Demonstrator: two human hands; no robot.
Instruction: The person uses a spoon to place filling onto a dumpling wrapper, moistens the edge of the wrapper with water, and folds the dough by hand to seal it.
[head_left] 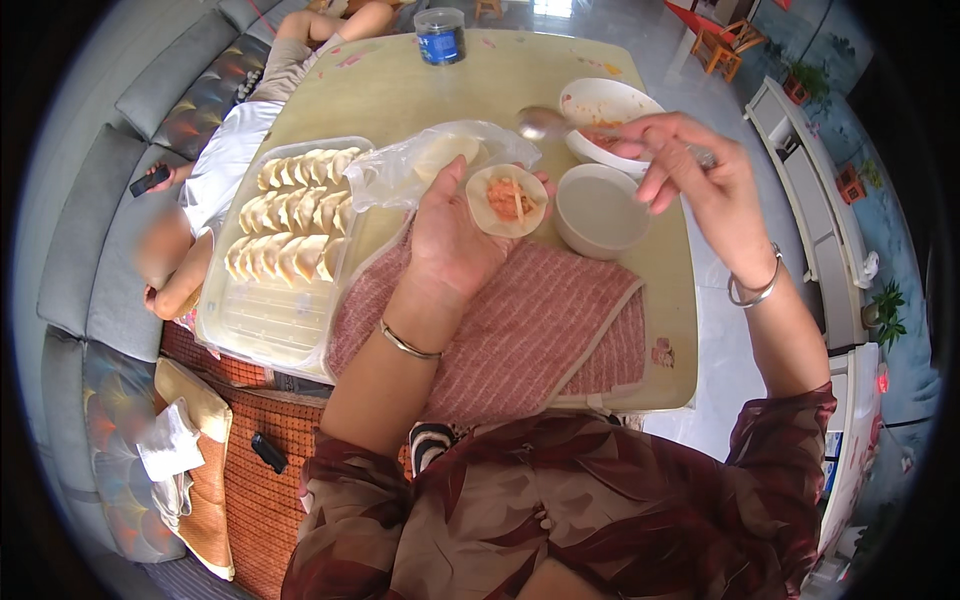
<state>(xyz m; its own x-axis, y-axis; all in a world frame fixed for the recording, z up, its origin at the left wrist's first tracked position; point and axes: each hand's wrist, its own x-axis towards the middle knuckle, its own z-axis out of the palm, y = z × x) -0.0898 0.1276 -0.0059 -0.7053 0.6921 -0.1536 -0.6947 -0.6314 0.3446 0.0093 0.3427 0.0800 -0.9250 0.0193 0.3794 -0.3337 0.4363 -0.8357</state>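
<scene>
Left hand (455, 235) half-curled, cradled one filled wrapper (508, 201); right hand (695, 170) pinched one spoon (543, 123). Two bowls (603, 238) stood on counter (530, 75); dumplings (292, 211) lay in three rows.

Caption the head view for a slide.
Left hand cradles a wrapper with filling, right hand a spoon; a tray holds dumplings in rows.

A rough, ribbed cloth towel (540, 320) has a glossy, ridged plastic tray (265, 320) to its left and, beyond it, a crinkled plastic bag (385, 180), smooth bowl (590, 245) and shiny metal spoon (543, 124).
</scene>
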